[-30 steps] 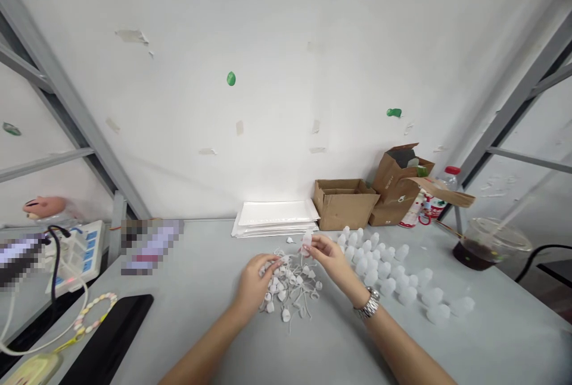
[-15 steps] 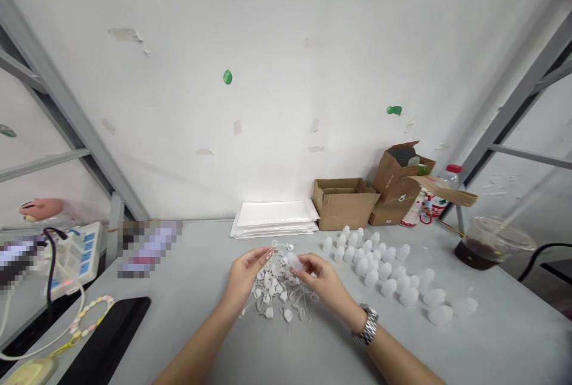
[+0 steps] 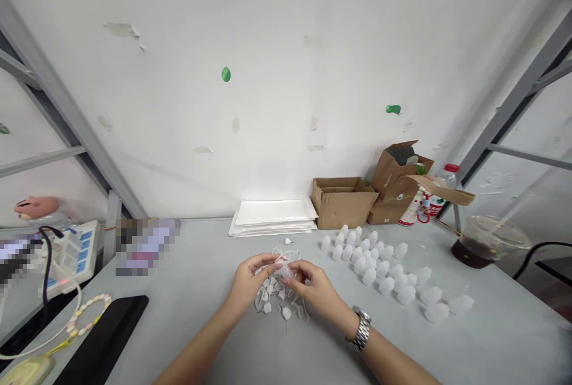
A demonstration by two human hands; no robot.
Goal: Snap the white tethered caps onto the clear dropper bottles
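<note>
While bent together over the near middle of the grey table (image 3: pixel 187 325), both hands pinched on one small translucent bottle (image 3: pixel 283 270): left hand (image 3: pixel 248 282) closing thumb and fingertips on its left end, right hand (image 3: pixel 315 288) gripping its right end, silver watch (image 3: pixel 358 329) on that wrist. Bottle lifted just above a loose pile of white caps with thin tethers (image 3: pixel 277 300), fingertips of the two hands nearly touching over it. Cannot tell whether a cap is already pressed on; too small and partly hidden by fingers.

Right of the hands, rows of standing translucent bottles (image 3: pixel 384 272) running from the far middle toward the near right, well apart from the pile. Farther back against the wall, a flat stack of white padded envelopes (image 3: pixel 272 217), an open cardboard box (image 3: pixel 343 201) beside it, and a second, tipped box (image 3: pixel 400 179) to its right. At far right, a lidded cup of dark drink (image 3: pixel 485 239). At near left, a black flat slab (image 3: pixel 105 340), a bead string (image 3: pixel 87 313) and a power strip (image 3: pixel 74 251).
</note>
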